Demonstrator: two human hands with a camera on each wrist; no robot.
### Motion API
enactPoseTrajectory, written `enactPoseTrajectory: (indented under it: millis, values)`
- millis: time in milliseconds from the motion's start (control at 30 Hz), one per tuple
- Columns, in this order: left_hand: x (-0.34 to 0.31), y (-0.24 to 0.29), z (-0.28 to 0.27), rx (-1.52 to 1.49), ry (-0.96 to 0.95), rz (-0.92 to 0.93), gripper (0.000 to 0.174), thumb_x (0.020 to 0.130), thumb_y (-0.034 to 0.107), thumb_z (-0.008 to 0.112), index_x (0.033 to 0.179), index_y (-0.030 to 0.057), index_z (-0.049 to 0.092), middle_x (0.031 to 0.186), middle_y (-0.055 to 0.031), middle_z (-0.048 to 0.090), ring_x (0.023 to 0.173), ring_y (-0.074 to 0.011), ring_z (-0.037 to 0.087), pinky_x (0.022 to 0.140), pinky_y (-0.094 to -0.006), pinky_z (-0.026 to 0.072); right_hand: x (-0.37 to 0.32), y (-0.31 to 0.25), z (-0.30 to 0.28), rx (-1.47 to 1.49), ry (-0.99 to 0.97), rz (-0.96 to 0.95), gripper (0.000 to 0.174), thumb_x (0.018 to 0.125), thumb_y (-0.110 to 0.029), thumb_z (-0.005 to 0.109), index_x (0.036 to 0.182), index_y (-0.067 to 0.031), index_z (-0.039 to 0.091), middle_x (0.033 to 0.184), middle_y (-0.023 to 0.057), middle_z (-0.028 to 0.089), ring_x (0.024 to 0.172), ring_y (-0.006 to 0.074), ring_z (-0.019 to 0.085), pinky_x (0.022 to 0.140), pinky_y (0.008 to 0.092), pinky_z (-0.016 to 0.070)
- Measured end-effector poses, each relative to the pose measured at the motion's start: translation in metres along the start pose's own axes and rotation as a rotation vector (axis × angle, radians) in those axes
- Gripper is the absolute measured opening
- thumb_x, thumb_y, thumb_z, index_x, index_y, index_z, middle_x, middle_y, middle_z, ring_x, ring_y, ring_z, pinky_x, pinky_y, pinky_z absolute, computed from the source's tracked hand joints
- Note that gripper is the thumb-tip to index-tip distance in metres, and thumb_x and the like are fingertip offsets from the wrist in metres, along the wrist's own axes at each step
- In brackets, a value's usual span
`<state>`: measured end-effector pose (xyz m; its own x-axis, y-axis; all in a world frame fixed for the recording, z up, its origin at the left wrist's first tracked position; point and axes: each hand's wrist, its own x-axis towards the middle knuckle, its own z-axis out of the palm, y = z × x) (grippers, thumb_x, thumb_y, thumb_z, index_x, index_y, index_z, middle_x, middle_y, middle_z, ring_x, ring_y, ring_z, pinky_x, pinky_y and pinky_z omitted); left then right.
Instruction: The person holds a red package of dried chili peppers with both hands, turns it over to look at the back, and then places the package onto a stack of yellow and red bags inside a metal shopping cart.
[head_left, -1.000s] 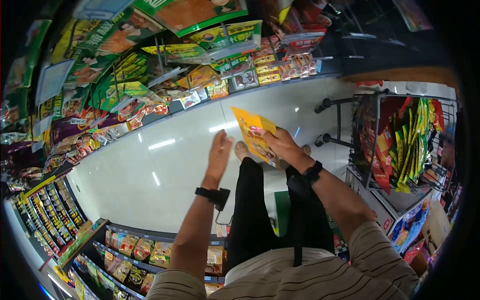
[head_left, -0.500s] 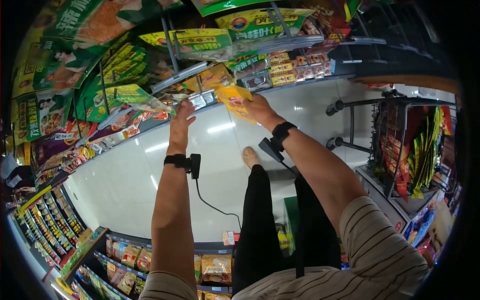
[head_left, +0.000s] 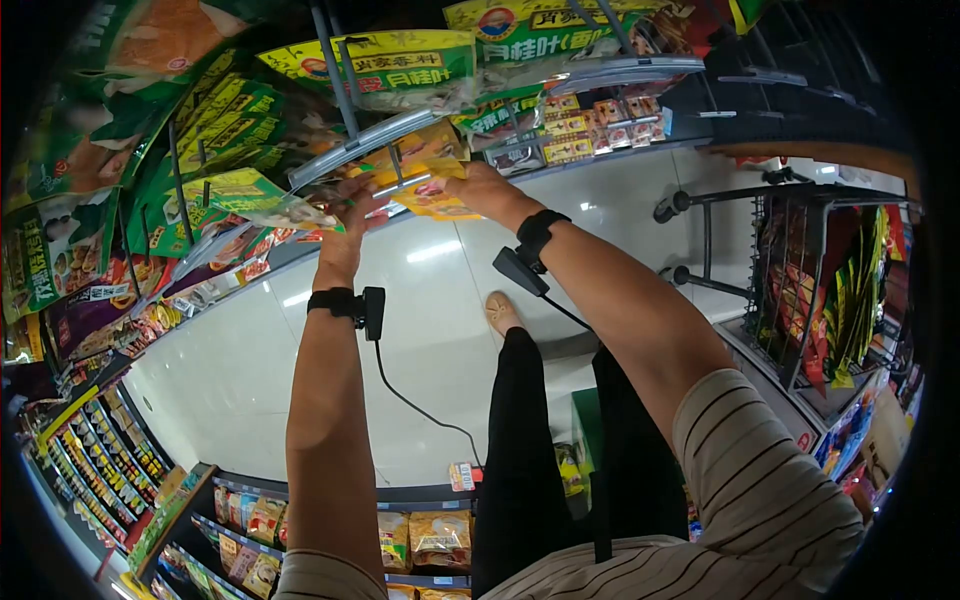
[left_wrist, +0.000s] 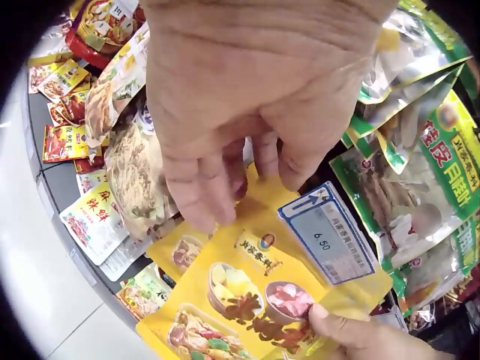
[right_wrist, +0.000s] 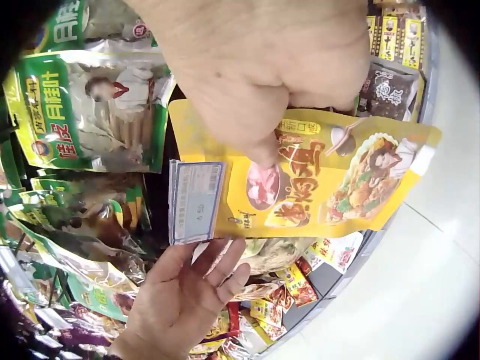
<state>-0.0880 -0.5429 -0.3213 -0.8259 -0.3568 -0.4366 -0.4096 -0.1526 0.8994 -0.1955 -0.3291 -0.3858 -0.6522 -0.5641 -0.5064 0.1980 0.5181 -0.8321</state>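
Observation:
A yellow food packet (head_left: pixel 432 204) is at the hanging rack, pinched by my right hand (head_left: pixel 495 196). The right wrist view has the right thumb on the front of the packet (right_wrist: pixel 322 184). A blue-edged price tag (right_wrist: pixel 196 202) reading 6.50 overlaps the packet's end. My left hand (head_left: pixel 343 238) is beside the rack, left of the packet. Its palm faces up in the right wrist view, the loosely bent fingers of the left hand (right_wrist: pixel 180 300) by the tag. Whether they touch the packet (left_wrist: pixel 300 266), I cannot tell.
Green and yellow spice bags (head_left: pixel 390 68) hang on hooks around the hands. Small packets (head_left: pixel 567 135) lie on the low ledge behind. A wire cart (head_left: pixel 815 270) with packets stands at the right, and lower shelves (head_left: pixel 430 508) hold more bags.
Both hands have moved forward and left to the rack, the right carrying the yellow packet. That packet now sits among the hooks and the price tag.

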Motion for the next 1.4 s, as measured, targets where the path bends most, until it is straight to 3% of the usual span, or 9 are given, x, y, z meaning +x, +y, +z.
enactPoseTrajectory:
  millis: [200,433,533,800,1000,1133,1233,1333,1400]
  values:
    - [0.004,-0.002,0.01,-0.028,0.006,0.05,0.042,0.094,0.022,0.065,0.125,-0.0022,0.05,0.122,-0.0133,0.055,0.105,-0.0253,0.064,0.085,-0.0372,0.0598,0.01,-0.003,0.001,0.025,0.01,0.064,0.06,0.09,-0.046,0.061,0.115,0.0082,0.063,0.111,0.0275,0.067,0.107,0.0371,0.064,0.095,0.0401,0.0485]
    - [0.014,-0.009,0.021,-0.113,0.148,0.066,0.03,0.092,0.02,0.069,0.11,0.0003,0.056,0.111,-0.0119,0.062,0.102,-0.0234,0.066,0.086,-0.0381,0.0587,0.025,0.003,0.005,0.131,0.044,0.073,0.064,0.089,-0.049,0.061,0.12,0.0073,0.061,0.119,0.0287,0.063,0.115,0.0361,0.061,0.099,0.0381,0.0468]
    - [0.021,-0.019,0.021,-0.123,0.164,0.065,0.029,0.092,0.021,0.07,0.108,0.0007,0.057,0.106,-0.0112,0.065,0.099,-0.0233,0.068,0.087,-0.0387,0.0575,0.022,0.001,0.002,0.027,0.111,0.12,0.044,0.092,-0.036,0.064,0.112,0.0026,0.067,0.101,0.0139,0.071,0.089,0.0208,0.068,0.081,0.0309,0.0513]
    - [0.042,-0.03,0.015,-0.042,0.176,0.098,0.02,0.093,0.012,0.062,0.109,0.0024,0.056,0.099,-0.0131,0.069,0.096,-0.0268,0.07,0.091,-0.0343,0.0557,0.017,-0.022,-0.002,0.143,0.138,-0.035,0.054,0.092,-0.043,0.058,0.12,0.0034,0.061,0.112,0.0259,0.066,0.101,0.0368,0.065,0.088,0.0402,0.0515]
    - [0.043,-0.02,0.02,-0.159,0.184,0.081,0.02,0.092,0.009,0.061,0.11,0.0009,0.056,0.113,-0.019,0.069,0.103,-0.0276,0.07,0.094,-0.0341,0.0547,0.027,0.017,0.022,-0.137,0.482,-0.119,0.047,0.095,-0.042,0.053,0.113,0.0002,0.061,0.107,0.0264,0.066,0.091,0.0407,0.066,0.081,0.0433,0.0523]
    - [0.042,-0.016,0.025,-0.195,0.163,0.076,0.032,0.094,0.017,0.064,0.12,-0.0006,0.056,0.115,-0.0184,0.065,0.113,-0.0269,0.065,0.102,-0.0356,0.0497,0.015,-0.02,0.01,0.283,0.175,-0.109,0.041,0.098,-0.037,0.05,0.106,0.0012,0.061,0.103,0.0218,0.067,0.083,0.0342,0.067,0.077,0.0385,0.0531]
    - [0.04,-0.006,0.025,-0.18,0.111,0.033,0.038,0.096,0.015,0.06,0.129,-0.0008,0.052,0.124,-0.0142,0.062,0.119,-0.0261,0.061,0.108,-0.0352,0.0444,0.016,-0.045,0.006,0.407,0.084,-0.204,0.035,0.1,-0.029,0.048,0.109,0.0025,0.06,0.105,0.0185,0.066,0.087,0.0296,0.068,0.078,0.0353,0.0539]
    - [0.036,0.003,0.03,-0.185,0.097,-0.026,0.042,0.099,0.018,0.054,0.137,0.0009,0.047,0.139,-0.0103,0.053,0.13,-0.0245,0.053,0.114,-0.0359,0.0373,0.032,-0.045,0.012,0.431,0.059,-0.256,0.041,0.1,-0.034,0.049,0.112,0.0023,0.064,0.099,0.0101,0.066,0.097,0.0186,0.063,0.087,0.0279,0.0471]
    - [0.035,0.007,0.032,-0.247,0.051,-0.002,0.044,0.102,0.022,0.049,0.141,0.0035,0.043,0.146,-0.0088,0.047,0.136,-0.0237,0.047,0.116,-0.0372,0.0334,0.035,-0.045,0.012,0.169,0.153,-0.485,0.029,0.095,-0.019,0.05,0.112,0.002,0.061,0.108,0.0162,0.066,0.099,0.0282,0.065,0.086,0.0352,0.0516]
